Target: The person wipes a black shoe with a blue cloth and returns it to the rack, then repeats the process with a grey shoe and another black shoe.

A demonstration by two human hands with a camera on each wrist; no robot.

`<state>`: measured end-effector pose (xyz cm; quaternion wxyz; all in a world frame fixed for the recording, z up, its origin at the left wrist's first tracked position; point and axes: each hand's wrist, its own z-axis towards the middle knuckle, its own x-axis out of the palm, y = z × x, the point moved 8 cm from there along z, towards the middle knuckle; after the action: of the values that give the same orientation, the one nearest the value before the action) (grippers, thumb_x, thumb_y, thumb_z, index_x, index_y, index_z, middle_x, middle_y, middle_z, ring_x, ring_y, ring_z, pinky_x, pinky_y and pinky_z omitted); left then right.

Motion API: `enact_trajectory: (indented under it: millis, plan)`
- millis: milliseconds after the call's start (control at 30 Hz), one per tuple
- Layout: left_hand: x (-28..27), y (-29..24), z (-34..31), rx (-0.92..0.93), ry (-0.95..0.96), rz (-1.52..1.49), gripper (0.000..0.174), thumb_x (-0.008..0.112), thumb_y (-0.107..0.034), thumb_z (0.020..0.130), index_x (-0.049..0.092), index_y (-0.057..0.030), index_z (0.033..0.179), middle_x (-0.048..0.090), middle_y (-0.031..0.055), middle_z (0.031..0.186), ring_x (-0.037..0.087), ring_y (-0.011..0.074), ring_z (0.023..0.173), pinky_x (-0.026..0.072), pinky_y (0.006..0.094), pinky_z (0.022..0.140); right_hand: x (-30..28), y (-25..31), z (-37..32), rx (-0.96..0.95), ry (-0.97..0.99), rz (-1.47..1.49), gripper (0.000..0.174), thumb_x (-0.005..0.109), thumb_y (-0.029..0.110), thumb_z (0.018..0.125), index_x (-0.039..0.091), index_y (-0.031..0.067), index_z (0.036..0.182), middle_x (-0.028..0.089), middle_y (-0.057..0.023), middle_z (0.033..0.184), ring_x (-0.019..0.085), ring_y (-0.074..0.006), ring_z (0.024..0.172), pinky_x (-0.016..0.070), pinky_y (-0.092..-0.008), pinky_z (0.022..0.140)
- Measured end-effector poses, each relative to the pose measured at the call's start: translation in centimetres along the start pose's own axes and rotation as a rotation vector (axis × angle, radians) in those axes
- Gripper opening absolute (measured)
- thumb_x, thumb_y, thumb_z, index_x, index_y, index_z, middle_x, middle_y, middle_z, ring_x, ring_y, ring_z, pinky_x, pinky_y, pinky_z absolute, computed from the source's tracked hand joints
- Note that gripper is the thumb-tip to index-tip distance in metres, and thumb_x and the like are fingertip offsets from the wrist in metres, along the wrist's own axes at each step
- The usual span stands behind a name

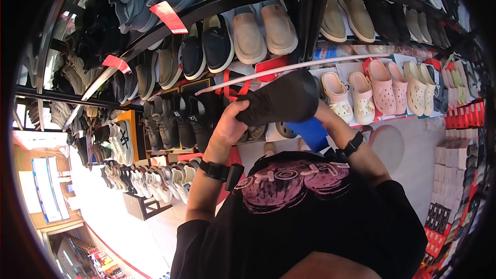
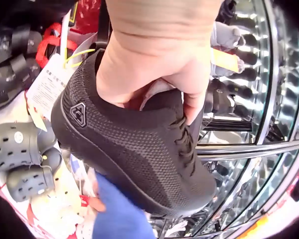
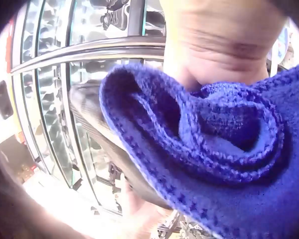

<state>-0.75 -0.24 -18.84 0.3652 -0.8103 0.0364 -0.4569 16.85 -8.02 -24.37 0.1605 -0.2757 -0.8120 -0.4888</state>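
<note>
A black knit sneaker [image 1: 281, 98] with dark laces and a small triangular badge near the heel is held up in front of the person's chest. The left hand [image 1: 231, 122] grips it; in the left wrist view that hand's fingers reach into the opening of the sneaker [image 2: 134, 149]. A blue cloth [image 1: 311, 135] hangs below the sneaker from the right hand [image 1: 325, 115]. Close up in the right wrist view, the cloth [image 3: 234, 164] is bunched in folds under that hand and lies along the sneaker's side. The right fingers are hidden behind the cloth.
Shelves of shoes stand ahead, with tan slip-ons [image 1: 249, 33] above and pink clogs [image 1: 381, 87] lower right. A pale pink rod [image 1: 305, 66] crosses just beyond the sneaker. Red price tags [image 1: 169, 17] hang from the shelf edge. A low dark stool [image 1: 144, 205] is at lower left.
</note>
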Motion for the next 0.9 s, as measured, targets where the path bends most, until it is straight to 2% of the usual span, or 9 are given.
enact_trajectory:
  millis: [100, 300, 433, 467, 533, 567, 667, 733, 900]
  plan:
    - [-2.0, -0.5, -0.9, 0.008, -0.107, 0.157, 0.041, 0.057, -0.012, 0.086, 0.053, 0.0047, 0.123, 0.062, 0.014, 0.118, 0.061, 0.0236, 0.109, 0.0476, 0.0352, 0.095, 1.1, 2.3, -0.9, -0.024, 0.21, 0.04, 0.036, 0.055, 0.003, 0.086, 0.056, 0.0023, 0.122, 0.065, -0.0104, 0.108, 0.067, -0.0187, 0.09, 0.0557, -0.0325, 0.08]
    - [-3.0, -3.0, -4.2, 0.039, -0.188, 0.236, 0.04, 0.059, -0.007, 0.084, 0.052, 0.0067, 0.121, 0.063, 0.0123, 0.113, 0.062, 0.0213, 0.105, 0.0488, 0.0344, 0.092, 1.0, 6.3, -4.7, -0.021, 0.243, 0.066, 0.047, 0.054, 0.003, 0.08, 0.053, 0.0008, 0.126, 0.064, -0.0132, 0.113, 0.066, -0.0219, 0.097, 0.0545, -0.0321, 0.083]
    - [-1.1, -7.3, -7.0, 0.076, -0.326, 0.631, 0.044, 0.069, -0.003, 0.076, 0.054, 0.0095, 0.116, 0.065, 0.01, 0.105, 0.062, 0.0184, 0.095, 0.0482, 0.0303, 0.089, 2.2, 7.9, -6.6, -0.047, 0.262, 0.114, 0.048, 0.054, 0.005, 0.08, 0.051, 0.001, 0.128, 0.063, -0.0143, 0.114, 0.066, -0.0225, 0.098, 0.0537, -0.0313, 0.085]
    - [-0.3, -8.5, -7.5, 0.091, -0.321, 0.637, 0.044, 0.069, -0.003, 0.076, 0.054, 0.0095, 0.116, 0.065, 0.01, 0.105, 0.062, 0.0184, 0.095, 0.0482, 0.0303, 0.089, 2.6, 8.2, -6.9, -0.045, 0.272, 0.124, 0.048, 0.053, 0.005, 0.08, 0.051, 0.0011, 0.128, 0.063, -0.0142, 0.114, 0.066, -0.022, 0.098, 0.0536, -0.0311, 0.085]
    - [3.1, -12.2, -8.9, 0.229, -0.335, 1.216, 0.041, 0.074, -0.007, 0.071, 0.06, 0.0079, 0.107, 0.066, 0.0079, 0.099, 0.06, 0.014, 0.093, 0.0472, 0.0281, 0.087, 2.9, 8.5, -7.0, -0.023, 0.285, 0.071, 0.05, 0.056, 0.005, 0.079, 0.051, 0.0016, 0.129, 0.064, -0.014, 0.113, 0.065, -0.0218, 0.098, 0.0536, -0.032, 0.085]
    - [4.5, -13.6, -9.6, 0.242, -0.387, 1.28, 0.038, 0.077, -0.008, 0.067, 0.063, 0.0057, 0.1, 0.066, 0.007, 0.094, 0.058, 0.0113, 0.091, 0.0464, 0.0264, 0.084, 4.0, 8.6, -7.0, -0.014, 0.372, -0.005, 0.052, 0.058, 0.004, 0.078, 0.051, 0.0019, 0.129, 0.064, -0.0135, 0.112, 0.065, -0.0217, 0.097, 0.0536, -0.0324, 0.085]
    - [8.6, -17.6, -10.8, 0.261, -0.423, 1.429, 0.037, 0.076, -0.006, 0.066, 0.06, 0.0018, 0.098, 0.06, 0.0013, 0.091, 0.054, 0.0089, 0.085, 0.0457, 0.0238, 0.079, 7.7, 9.6, -8.4, 0.06, 0.519, -0.234, 0.056, 0.063, 0.005, 0.077, 0.05, 0.0034, 0.132, 0.063, -0.0109, 0.113, 0.063, -0.0186, 0.096, 0.0527, -0.0314, 0.082]
    - [11.0, -20.5, -10.9, 0.334, -0.441, 1.545, 0.039, 0.075, -0.006, 0.066, 0.059, 0.0026, 0.101, 0.06, 0.002, 0.093, 0.053, 0.0094, 0.087, 0.0449, 0.0242, 0.08, 9.5, 10.5, -7.8, -0.128, 0.647, -0.497, 0.059, 0.064, 0.007, 0.078, 0.048, 0.0035, 0.134, 0.061, -0.0094, 0.116, 0.06, -0.016, 0.099, 0.0497, -0.0297, 0.086]
    - [19.7, -25.2, -10.0, 0.577, -0.35, 1.799, 0.047, 0.075, -0.016, 0.064, 0.058, 0.0066, 0.102, 0.062, 0.0106, 0.098, 0.055, 0.0147, 0.094, 0.0428, 0.0281, 0.089, 12.7, 13.1, -8.1, -0.296, 0.691, -0.549, 0.062, 0.064, 0.008, 0.079, 0.044, 0.0033, 0.137, 0.06, -0.008, 0.119, 0.056, -0.0138, 0.106, 0.0448, -0.0285, 0.092]
